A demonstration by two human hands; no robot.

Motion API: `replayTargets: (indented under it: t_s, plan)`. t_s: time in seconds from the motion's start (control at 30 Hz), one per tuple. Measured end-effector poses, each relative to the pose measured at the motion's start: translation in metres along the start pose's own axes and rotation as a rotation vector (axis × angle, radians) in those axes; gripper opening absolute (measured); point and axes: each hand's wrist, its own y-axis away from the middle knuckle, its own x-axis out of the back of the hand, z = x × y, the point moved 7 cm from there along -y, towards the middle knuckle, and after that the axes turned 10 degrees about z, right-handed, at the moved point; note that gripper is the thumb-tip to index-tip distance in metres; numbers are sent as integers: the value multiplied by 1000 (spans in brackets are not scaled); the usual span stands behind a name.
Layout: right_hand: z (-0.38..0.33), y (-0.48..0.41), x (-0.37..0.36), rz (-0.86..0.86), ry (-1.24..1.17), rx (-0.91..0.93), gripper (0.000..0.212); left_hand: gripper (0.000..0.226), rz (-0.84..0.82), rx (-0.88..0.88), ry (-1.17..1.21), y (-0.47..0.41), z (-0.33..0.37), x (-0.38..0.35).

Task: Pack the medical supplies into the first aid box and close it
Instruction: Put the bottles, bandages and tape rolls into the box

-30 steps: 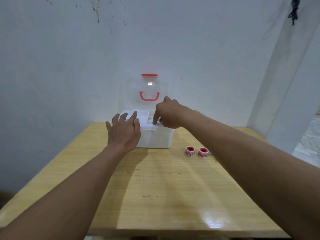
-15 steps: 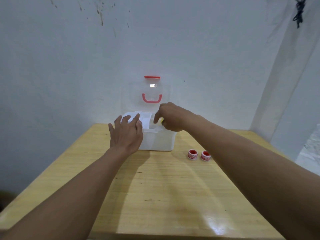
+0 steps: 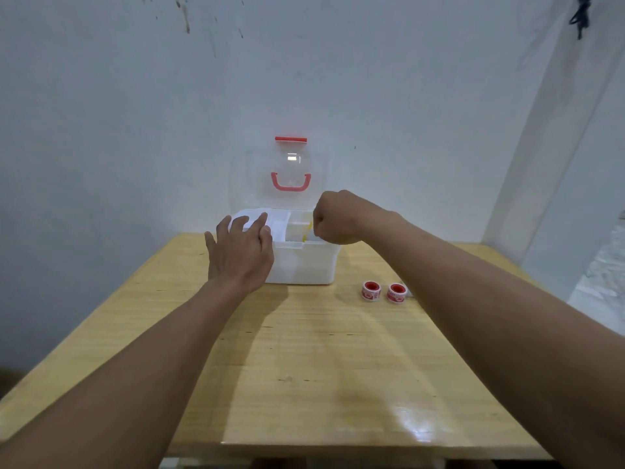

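Both hands are at the white first aid box (image 3: 304,265), which stands at the far end of the wooden counter (image 3: 304,367) against the pale wall (image 3: 135,130). Spread flat with fingers apart, the left hand (image 3: 241,253) rests on the box's front left corner and grips nothing. Over the right side of the open box, the right hand (image 3: 333,220) is curled into a loose fist with knuckles up; whether it pinches anything cannot be told, though a yellow item (image 3: 307,231) shows just beside it inside the box. Upright behind the hands stands the clear lid (image 3: 280,170), with a red handle (image 3: 291,182) and red latch (image 3: 291,139). Two red-and-white tape rolls (image 3: 384,292) lie side by side on the counter, right of the box and just left of the right forearm.
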Motion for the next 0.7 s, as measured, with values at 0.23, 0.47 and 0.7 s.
replayTargets:
  t_s: [0.23, 0.47, 0.7]
  plan:
    - [37, 35, 30, 74, -38, -156, 40, 53, -8, 0, -53, -1, 1, -1]
    - [100, 79, 24, -45, 94, -375, 39, 54, -18, -4, -64, -2, 1, 0]
    - [141, 105, -15, -146, 46, -569, 26, 52, -26, -3, -61, -3, 0, 0]
